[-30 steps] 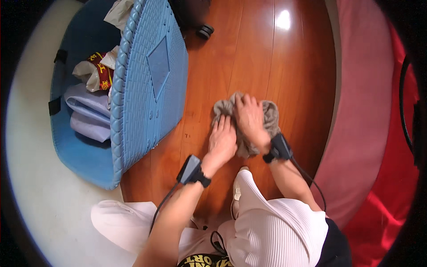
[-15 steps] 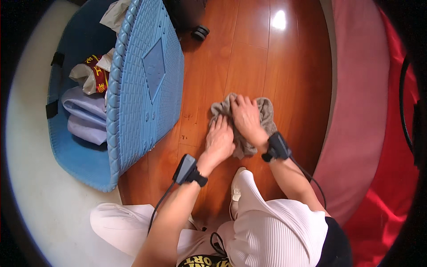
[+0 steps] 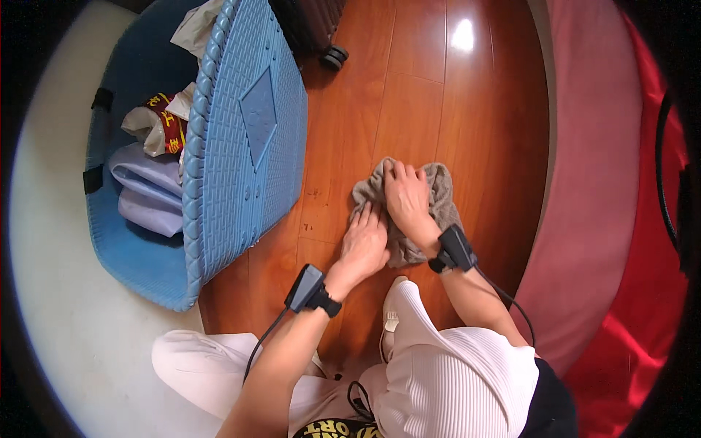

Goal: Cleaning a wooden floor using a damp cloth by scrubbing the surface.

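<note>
We see a glossy wood-plank floor point(image 3: 409, 109) and, at left, a blue weave-patterned basket point(image 3: 226, 219). A crumpled grey-brown cloth point(image 3: 442, 201) lies on the planks right of the basket; one loose flap points right, its lower end points toward us, and we cannot tell its long axis under the hands. Our right hand point(image 3: 409, 198) presses over its middle, fingers bent at the far edge; whether they grip we cannot tell. Our left hand point(image 3: 363, 244) lies flat, fingers extended, on its left edge. Yellow lettering marks a dark red wrapper point(image 3: 169, 128) in the basket.
</note>
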{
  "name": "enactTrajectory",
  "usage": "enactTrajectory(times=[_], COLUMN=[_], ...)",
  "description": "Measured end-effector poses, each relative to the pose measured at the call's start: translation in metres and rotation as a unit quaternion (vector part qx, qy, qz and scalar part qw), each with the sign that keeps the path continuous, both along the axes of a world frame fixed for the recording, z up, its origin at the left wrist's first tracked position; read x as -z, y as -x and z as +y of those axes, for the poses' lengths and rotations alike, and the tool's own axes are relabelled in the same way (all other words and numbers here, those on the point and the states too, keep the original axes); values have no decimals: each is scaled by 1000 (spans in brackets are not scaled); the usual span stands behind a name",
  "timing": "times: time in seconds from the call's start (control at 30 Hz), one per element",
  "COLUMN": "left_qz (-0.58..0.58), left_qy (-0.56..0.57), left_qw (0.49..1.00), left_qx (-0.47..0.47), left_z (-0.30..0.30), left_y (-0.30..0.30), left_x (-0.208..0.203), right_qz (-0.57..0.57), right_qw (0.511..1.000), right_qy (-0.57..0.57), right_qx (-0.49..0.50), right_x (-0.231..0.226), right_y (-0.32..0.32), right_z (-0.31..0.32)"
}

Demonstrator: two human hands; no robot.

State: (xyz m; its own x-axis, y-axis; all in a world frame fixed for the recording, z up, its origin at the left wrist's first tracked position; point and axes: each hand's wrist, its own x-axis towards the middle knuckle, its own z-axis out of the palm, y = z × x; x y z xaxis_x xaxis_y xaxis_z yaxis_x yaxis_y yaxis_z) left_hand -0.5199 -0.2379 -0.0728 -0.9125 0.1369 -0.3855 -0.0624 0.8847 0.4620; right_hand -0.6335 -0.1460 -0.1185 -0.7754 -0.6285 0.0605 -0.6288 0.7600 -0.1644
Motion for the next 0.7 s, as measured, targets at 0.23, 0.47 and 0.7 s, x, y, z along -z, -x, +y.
enactTrajectory(times=[0.23,0.47,0.7], left_qz=[84,34,63], left_qy=[-66,-35,-56], left_qw=[994,999,996], left_qx=[-26,-5,-31], left_z=[-3,6,16], left_y=[18,-3,4], left_x=[-1,5,-8], right_qz=[39,33,24], right_qw=[996,998,999], right_qy=[-10,-47,-40], right_qx=[74,10,16], right_x=[-3,4,-16], right_y=[67,16,45], right_z=[-5,12,1])
